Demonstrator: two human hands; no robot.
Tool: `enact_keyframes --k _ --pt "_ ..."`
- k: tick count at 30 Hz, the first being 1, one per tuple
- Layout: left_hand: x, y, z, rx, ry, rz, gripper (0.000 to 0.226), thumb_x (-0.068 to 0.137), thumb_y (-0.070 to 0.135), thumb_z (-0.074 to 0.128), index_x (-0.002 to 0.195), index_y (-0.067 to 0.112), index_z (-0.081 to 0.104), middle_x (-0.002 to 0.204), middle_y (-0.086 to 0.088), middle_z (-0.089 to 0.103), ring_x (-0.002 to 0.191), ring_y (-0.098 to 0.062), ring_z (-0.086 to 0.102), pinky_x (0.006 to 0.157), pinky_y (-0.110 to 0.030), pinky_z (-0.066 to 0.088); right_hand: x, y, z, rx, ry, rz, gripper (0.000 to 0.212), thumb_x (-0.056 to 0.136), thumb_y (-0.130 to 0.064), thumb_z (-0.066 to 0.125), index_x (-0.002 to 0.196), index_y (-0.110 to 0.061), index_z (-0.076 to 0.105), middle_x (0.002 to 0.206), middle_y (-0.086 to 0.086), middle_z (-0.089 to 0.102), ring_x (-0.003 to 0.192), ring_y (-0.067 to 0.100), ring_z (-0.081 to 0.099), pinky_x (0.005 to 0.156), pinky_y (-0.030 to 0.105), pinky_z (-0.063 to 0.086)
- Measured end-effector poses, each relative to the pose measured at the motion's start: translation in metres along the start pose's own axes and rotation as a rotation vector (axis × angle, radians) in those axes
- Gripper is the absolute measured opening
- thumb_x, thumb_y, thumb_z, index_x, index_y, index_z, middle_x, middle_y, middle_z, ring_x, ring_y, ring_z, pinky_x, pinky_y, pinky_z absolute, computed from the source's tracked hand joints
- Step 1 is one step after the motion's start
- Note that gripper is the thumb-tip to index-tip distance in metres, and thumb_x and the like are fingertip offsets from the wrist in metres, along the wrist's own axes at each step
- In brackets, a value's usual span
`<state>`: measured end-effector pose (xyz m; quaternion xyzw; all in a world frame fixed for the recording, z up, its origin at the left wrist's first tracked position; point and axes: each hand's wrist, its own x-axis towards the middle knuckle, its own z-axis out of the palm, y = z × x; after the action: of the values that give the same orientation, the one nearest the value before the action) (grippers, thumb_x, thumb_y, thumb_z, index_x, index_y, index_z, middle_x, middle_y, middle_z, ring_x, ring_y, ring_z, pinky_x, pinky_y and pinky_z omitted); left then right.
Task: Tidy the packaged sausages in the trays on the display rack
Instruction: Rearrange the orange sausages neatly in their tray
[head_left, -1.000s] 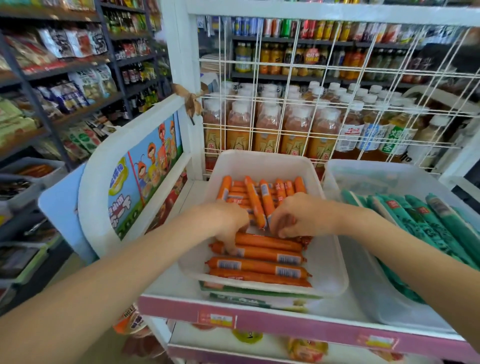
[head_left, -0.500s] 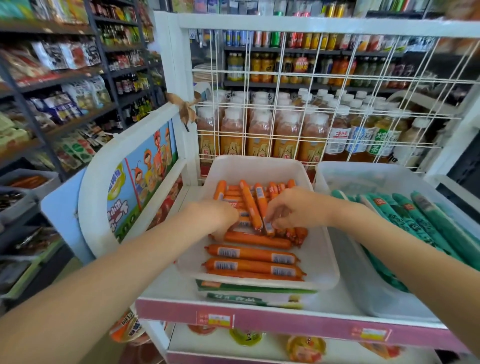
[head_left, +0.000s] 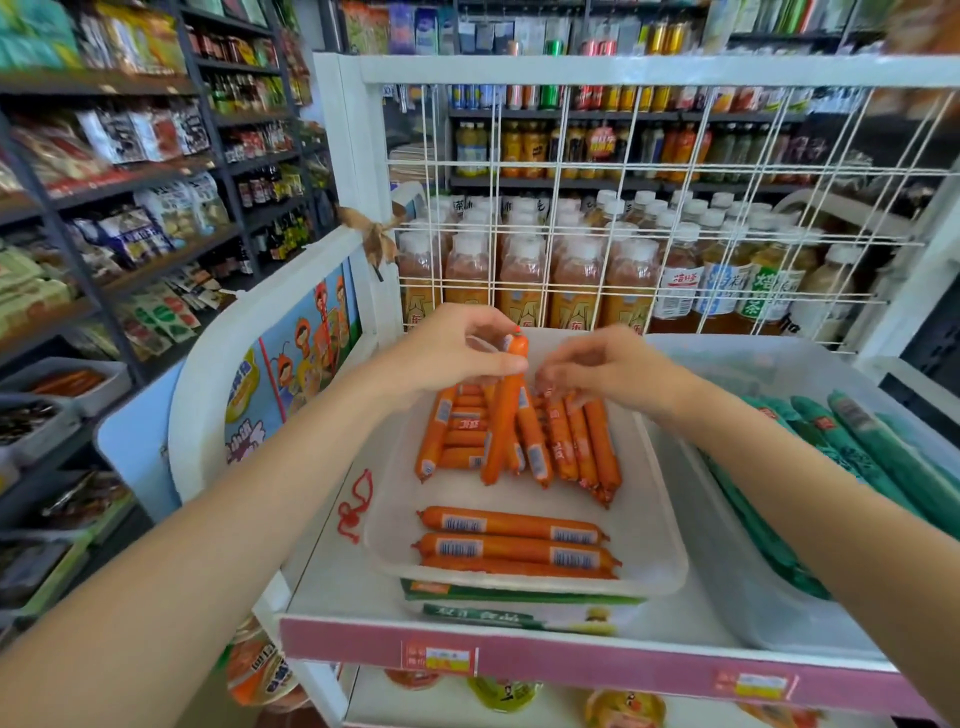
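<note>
A white tray (head_left: 652, 551) on the rack's top shelf holds orange packaged sausages. Several stand lengthwise in a bunch (head_left: 571, 441) at the back. Three lie crosswise (head_left: 511, 543) near the front. My left hand (head_left: 452, 353) pinches the top end of one long orange sausage (head_left: 501, 421) and holds it tilted above the bunch. My right hand (head_left: 608, 369) hovers over the right side of the bunch with its fingers loosely curled, fingertips at the sausage tops; what they hold is unclear.
A clear bin (head_left: 769, 597) of green packaged sausages (head_left: 883, 457) stands to the right. A white wire grid (head_left: 623, 208) backs the shelf, with drink bottles behind it. A red string (head_left: 353, 509) lies left of the tray. A pink shelf edge (head_left: 571, 660) is in front.
My left hand has lifted one sausage out of the pile and raised it. The right hand has moved back to the sausage tops. The lengthwise sausages now lie in a neater bunch.
</note>
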<state>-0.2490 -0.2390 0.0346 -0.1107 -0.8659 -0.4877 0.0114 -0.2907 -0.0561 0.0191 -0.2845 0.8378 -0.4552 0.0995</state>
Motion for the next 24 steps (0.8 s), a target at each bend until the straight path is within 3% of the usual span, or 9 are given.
enact_keyframes --k 4,8,14,19,24 --pt "0.002 -0.002 0.007 0.089 0.063 0.038 0.022 0.078 0.021 0.071 0.099 0.020 0.064 0.094 0.010 0.063 0.096 -0.013 0.061 0.088 -0.033 0.050 -0.007 -0.019 -0.012 0.365 0.093 0.054 0.016 0.085 -0.019 0.062 0.089 -0.004 0.067 0.082 0.010 0.070 0.071 0.015 0.069 0.063 0.020 0.055" --pt "0.003 0.004 0.010 0.166 0.085 0.114 0.024 0.075 0.025 0.073 0.097 0.023 0.065 0.091 0.011 0.064 0.095 -0.013 0.062 0.093 -0.043 0.048 -0.009 -0.027 -0.013 0.369 0.074 0.107 0.020 0.084 -0.024 0.064 0.086 -0.004 0.067 0.082 0.014 0.070 0.073 0.019 0.069 0.065 0.022 0.056" --pt "0.002 0.014 0.014 0.289 0.160 0.195 0.022 0.073 0.024 0.075 0.093 0.017 0.069 0.084 0.009 0.066 0.079 -0.002 0.063 0.080 -0.030 0.054 -0.004 -0.033 -0.011 0.291 0.146 0.112 0.019 0.079 -0.022 0.069 0.081 -0.004 0.069 0.076 0.015 0.069 0.068 0.021 0.067 0.069 0.029 0.059" --pt "0.000 0.014 0.015 0.323 0.213 0.213 0.023 0.074 0.021 0.075 0.096 0.017 0.069 0.087 0.006 0.067 0.078 -0.002 0.063 0.074 -0.019 0.052 -0.004 -0.037 -0.014 0.334 0.136 0.111 0.005 0.079 -0.009 0.068 0.077 -0.004 0.067 0.066 0.010 0.069 0.061 0.016 0.067 0.058 0.018 0.055" --pt "0.007 0.014 0.004 0.244 0.264 0.209 0.021 0.080 0.021 0.068 0.100 0.014 0.066 0.093 0.002 0.066 0.087 -0.009 0.063 0.079 -0.025 0.053 -0.004 -0.031 -0.015 0.463 0.187 0.087 0.014 0.080 0.006 0.062 0.090 -0.003 0.058 0.069 0.011 0.070 0.062 0.017 0.069 0.062 0.023 0.058"
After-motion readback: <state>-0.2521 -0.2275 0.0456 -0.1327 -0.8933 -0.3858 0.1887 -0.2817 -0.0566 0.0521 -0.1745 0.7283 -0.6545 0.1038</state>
